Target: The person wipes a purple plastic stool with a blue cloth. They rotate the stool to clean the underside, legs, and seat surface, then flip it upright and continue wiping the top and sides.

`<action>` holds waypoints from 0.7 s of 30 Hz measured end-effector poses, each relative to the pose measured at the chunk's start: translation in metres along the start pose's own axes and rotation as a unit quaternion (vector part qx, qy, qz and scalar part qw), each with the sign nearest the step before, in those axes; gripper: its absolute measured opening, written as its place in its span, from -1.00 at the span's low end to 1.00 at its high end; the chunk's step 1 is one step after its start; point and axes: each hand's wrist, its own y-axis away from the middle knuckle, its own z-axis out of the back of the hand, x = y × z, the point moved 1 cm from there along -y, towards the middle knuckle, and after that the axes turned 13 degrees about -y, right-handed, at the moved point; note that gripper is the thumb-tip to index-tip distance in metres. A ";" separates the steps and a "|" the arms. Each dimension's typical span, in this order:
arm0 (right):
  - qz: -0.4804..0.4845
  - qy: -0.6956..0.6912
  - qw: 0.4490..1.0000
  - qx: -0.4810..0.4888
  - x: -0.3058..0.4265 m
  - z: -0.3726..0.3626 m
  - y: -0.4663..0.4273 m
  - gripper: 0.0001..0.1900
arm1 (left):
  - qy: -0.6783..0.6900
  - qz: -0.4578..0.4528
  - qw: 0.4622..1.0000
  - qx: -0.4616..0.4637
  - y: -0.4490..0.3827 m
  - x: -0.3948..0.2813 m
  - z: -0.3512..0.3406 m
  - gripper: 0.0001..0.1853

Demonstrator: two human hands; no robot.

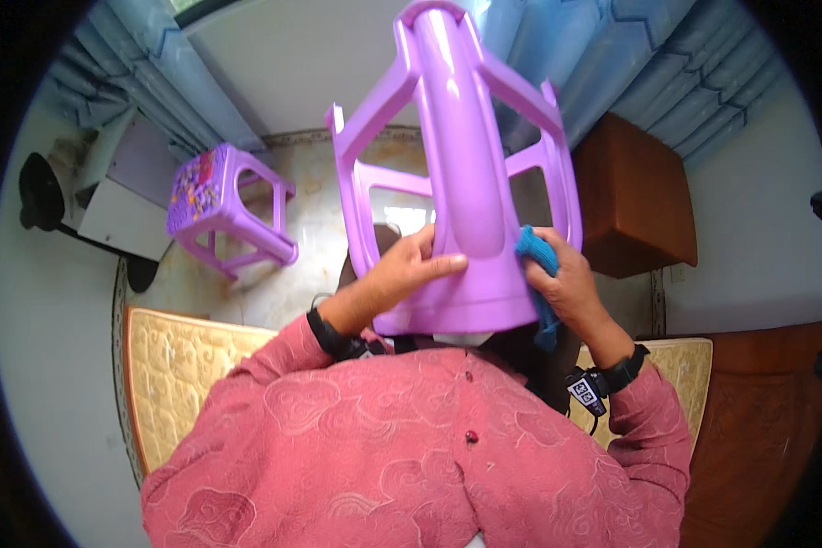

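Note:
A purple plastic stool [462, 178] is tipped on its side in front of my chest, its legs pointing away from me and the seat end close to my lap. My left hand [411, 264] grips it at the near end, thumb lying across the leg's base and fingers out of sight behind. In my right hand [567, 274] is a bunched blue cloth [540, 253], pressed against the stool's right edge. Part of the cloth hangs down below that hand.
Another purple stool [229, 212] with a patterned seat top stands on the shiny tiled floor [267, 274] at the left. A brown box-like piece of furniture [637, 198] is at the right, below blue curtains [678, 75]. A yellow quilted mattress [178, 370] lies around me.

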 end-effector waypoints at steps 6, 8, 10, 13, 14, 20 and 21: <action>0.127 0.224 0.966 -0.038 -0.070 0.065 0.051 -0.51 | -0.018 0.011 1.000 0.018 0.002 -0.011 -0.013 -0.32; -0.011 0.270 0.958 -0.096 -0.081 0.084 0.056 -0.51 | -0.017 0.011 1.000 0.016 0.002 -0.011 -0.014 -0.35; -0.001 0.177 0.968 -0.180 -0.074 0.082 0.063 -0.57 | -0.001 0.014 1.000 0.005 0.003 -0.008 -0.010 -0.40; 0.151 0.076 0.971 -0.168 -0.044 0.046 0.073 -0.48 | -0.004 0.081 0.996 -0.040 0.002 0.001 -0.001 -0.47; 0.211 0.072 0.971 -0.087 -0.035 0.028 0.074 -0.43 | 0.011 0.067 0.996 -0.055 0.002 0.003 0.001 -0.47; 0.265 0.133 0.951 -0.086 -0.063 0.053 0.071 -0.48 | 0.049 0.076 0.993 -0.080 0.007 0.002 0.010 -0.38; 0.284 0.163 0.940 -0.101 -0.077 0.071 0.067 -0.50 | 0.038 0.062 0.996 -0.052 0.008 0.001 0.010 -0.37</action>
